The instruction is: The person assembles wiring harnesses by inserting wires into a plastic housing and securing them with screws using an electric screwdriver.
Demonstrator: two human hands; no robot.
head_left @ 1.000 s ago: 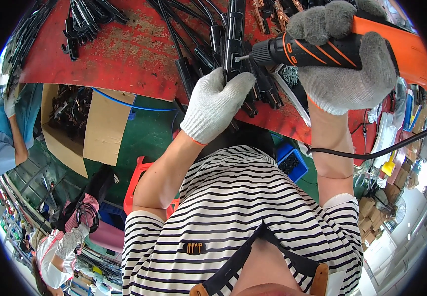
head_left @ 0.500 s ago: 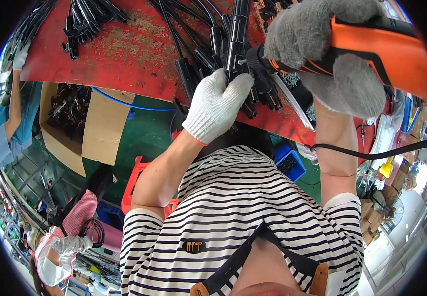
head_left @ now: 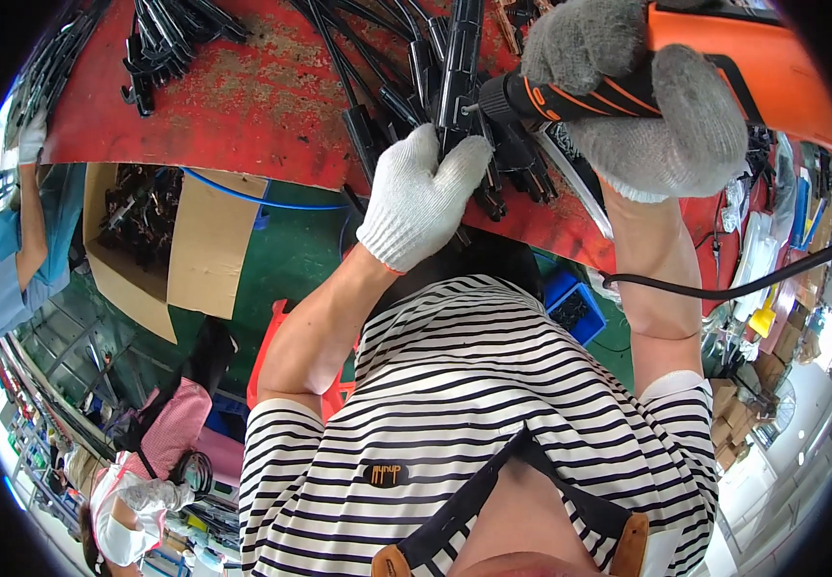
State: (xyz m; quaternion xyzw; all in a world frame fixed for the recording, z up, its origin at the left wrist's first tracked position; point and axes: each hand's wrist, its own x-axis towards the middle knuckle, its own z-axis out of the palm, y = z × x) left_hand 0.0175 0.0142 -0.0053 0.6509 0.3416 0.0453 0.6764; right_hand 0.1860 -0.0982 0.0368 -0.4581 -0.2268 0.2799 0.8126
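My left hand [head_left: 418,200], in a white knit glove, is closed around the lower end of a long black plastic tube-shaped part [head_left: 462,60] on the work table. My right hand [head_left: 661,130], in a grey-soiled glove, grips an orange and black power screwdriver [head_left: 762,82]. The driver lies nearly level, its nose pointing left. Its tip meets the side of the black part just above my left fingers, at a small light spot that looks like a screw. Around the part lie more black tubes with cables [head_left: 363,135].
The red worn table [head_left: 272,120] carries a bundle of black parts [head_left: 161,48] at the far left. Below its edge stands an open carton [head_left: 209,245] of dark parts. A blue bin [head_left: 574,308] and a red stool [head_left: 272,346] sit lower. A co-worker's gloved hand [head_left: 33,139] is at far left.
The screwdriver's body has swung up and away from me, and my right hand has moved with it. My left hand stays on the black part, nearly still.
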